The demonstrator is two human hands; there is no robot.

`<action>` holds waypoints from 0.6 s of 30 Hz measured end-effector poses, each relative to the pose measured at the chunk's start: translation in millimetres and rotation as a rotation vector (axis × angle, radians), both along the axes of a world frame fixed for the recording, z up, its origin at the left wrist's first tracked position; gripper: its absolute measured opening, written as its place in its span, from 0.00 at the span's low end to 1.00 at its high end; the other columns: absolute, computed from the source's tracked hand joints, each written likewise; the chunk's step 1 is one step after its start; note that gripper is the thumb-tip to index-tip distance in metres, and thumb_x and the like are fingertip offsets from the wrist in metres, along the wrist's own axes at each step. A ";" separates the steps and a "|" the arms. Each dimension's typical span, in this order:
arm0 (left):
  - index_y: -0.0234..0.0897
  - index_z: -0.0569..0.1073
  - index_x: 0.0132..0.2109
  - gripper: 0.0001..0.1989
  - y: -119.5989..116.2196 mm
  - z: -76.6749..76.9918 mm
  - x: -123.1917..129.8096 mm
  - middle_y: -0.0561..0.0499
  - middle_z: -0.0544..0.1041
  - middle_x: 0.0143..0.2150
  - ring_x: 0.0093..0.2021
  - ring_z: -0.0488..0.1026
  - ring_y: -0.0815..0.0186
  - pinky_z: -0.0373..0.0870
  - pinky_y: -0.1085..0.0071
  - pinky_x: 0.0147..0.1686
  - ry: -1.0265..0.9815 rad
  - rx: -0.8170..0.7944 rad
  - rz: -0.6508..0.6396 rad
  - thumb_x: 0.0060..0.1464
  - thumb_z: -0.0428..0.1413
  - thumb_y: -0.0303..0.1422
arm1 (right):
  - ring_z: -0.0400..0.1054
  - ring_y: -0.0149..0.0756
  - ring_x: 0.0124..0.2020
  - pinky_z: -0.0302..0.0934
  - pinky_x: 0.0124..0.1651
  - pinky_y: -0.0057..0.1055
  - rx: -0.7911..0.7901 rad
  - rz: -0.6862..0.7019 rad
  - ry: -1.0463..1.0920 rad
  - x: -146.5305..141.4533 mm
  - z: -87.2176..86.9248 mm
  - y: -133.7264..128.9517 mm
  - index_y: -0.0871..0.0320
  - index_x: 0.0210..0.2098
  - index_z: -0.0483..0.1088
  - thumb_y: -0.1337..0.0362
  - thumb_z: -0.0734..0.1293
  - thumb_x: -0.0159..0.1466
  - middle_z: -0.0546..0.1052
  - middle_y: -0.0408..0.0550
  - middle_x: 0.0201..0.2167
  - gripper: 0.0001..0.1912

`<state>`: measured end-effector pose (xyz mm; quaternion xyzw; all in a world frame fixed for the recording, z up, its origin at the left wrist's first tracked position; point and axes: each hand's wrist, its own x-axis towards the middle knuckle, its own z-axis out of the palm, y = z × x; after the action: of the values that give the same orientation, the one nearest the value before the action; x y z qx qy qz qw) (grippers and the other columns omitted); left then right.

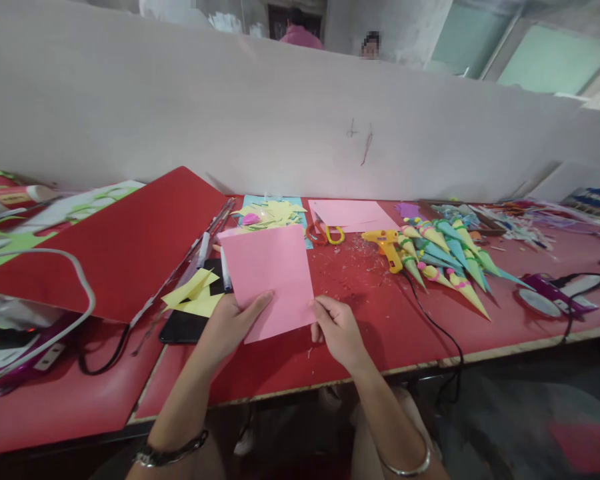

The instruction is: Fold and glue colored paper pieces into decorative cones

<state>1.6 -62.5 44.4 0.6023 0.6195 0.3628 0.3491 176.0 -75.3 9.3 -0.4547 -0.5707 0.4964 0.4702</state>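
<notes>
A sheet of pink paper (273,267) is held up over the red table, tilted toward me. My left hand (237,320) grips its lower left part, thumb on the front and fingers hidden behind. At the lower right edge, my right hand (336,327) pinches the sheet between thumb and fingers. Behind the sheet lie orange-and-yellow scissors (325,233) and a pile of pale yellow paper cutouts (275,213). Folded yellow paper pieces (193,293) rest on a black phone-like slab (180,329) beside my left hand.
A yellow hot glue gun (386,247), its cord trailing over the table's front edge, lies right of centre. Several yellow and blue paper cones (445,250) are heaped beside it. Another pink sheet (350,215) lies near the white partition (280,120). A red board (125,247) leans at left above a power strip (30,357).
</notes>
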 end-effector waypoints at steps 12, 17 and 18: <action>0.30 0.74 0.29 0.20 3.4 -2.0 -5.2 0.47 0.76 0.26 0.26 0.70 0.63 0.66 0.72 0.23 -0.029 0.011 0.034 0.43 0.54 0.46 | 0.57 0.25 0.16 0.53 0.22 0.22 0.032 0.051 0.037 0.8 -0.5 1.3 0.59 0.26 0.63 0.60 0.57 0.60 0.64 0.38 0.15 0.11; 0.32 0.73 0.29 0.17 -1.9 0.6 -2.4 0.47 0.77 0.30 0.30 0.71 0.61 0.68 0.71 0.25 -0.011 0.016 -0.124 0.44 0.54 0.45 | 0.58 0.27 0.21 0.55 0.25 0.23 0.097 -0.232 0.021 2.5 -0.8 2.5 0.59 0.27 0.63 0.58 0.57 0.60 0.63 0.39 0.18 0.12; 0.33 0.73 0.30 0.16 -2.7 1.3 -1.7 0.47 0.77 0.31 0.31 0.72 0.60 0.68 0.71 0.27 0.000 0.014 -0.155 0.44 0.55 0.44 | 0.59 0.28 0.22 0.55 0.26 0.23 0.106 -0.283 0.013 3.3 -0.2 2.7 0.59 0.27 0.64 0.58 0.57 0.60 0.64 0.40 0.20 0.12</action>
<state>-0.1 -65.2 45.7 0.6510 0.5682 0.3391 0.3719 179.2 -72.6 9.1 -0.5019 -0.5233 0.3974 0.5625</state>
